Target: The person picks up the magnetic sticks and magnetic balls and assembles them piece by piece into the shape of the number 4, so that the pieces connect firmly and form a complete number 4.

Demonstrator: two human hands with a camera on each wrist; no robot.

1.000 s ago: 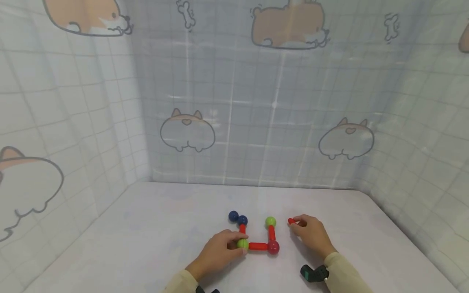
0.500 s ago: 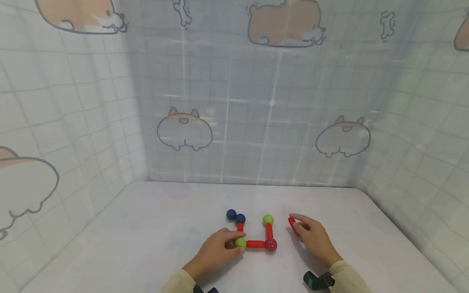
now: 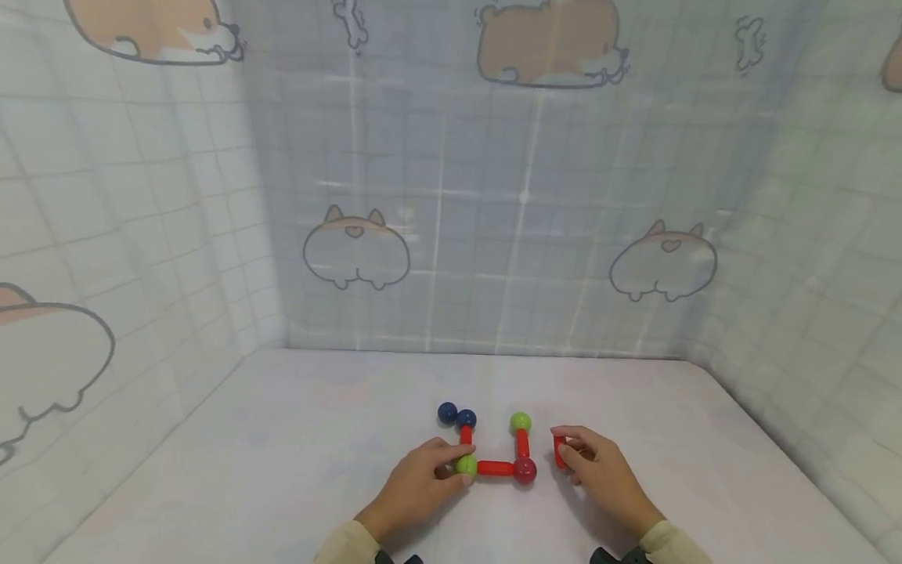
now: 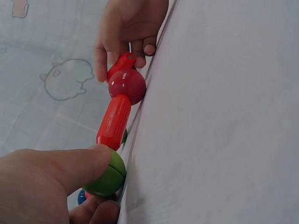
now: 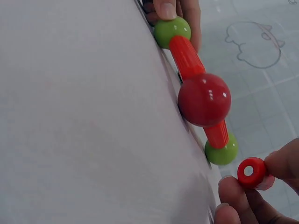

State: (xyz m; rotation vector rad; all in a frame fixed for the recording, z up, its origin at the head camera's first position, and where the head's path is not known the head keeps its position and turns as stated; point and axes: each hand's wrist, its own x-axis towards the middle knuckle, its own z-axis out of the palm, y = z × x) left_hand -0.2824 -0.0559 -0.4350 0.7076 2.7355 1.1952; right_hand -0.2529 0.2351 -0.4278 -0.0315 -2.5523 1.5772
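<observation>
My left hand point(image 3: 421, 478) pinches a green ball point(image 3: 466, 465) between thumb and fingers, at one corner of a U-shaped build of balls and rods. A red rod point(image 3: 496, 468) joins that ball to a dark red ball point(image 3: 524, 471). From there another red rod point(image 3: 522, 444) runs back to a second green ball point(image 3: 521, 423). Behind the left fingers, a short red rod point(image 3: 466, 434) leads to a blue ball point(image 3: 467, 420). To the right of the build, my right hand point(image 3: 607, 475) pinches a loose red rod point(image 5: 252, 171), whose pale round end shows in the right wrist view.
A second blue ball point(image 3: 447, 413) sits against the blue ball on the build. The white tabletop point(image 3: 338, 423) lies beneath everything, with a hanging patterned curtain point(image 3: 465, 313) along its back and sides.
The loose red rod in my right hand has turned from pointing outward to nearly upright in the head view, and that hand has shifted slightly nearer. The left hand keeps its grip.
</observation>
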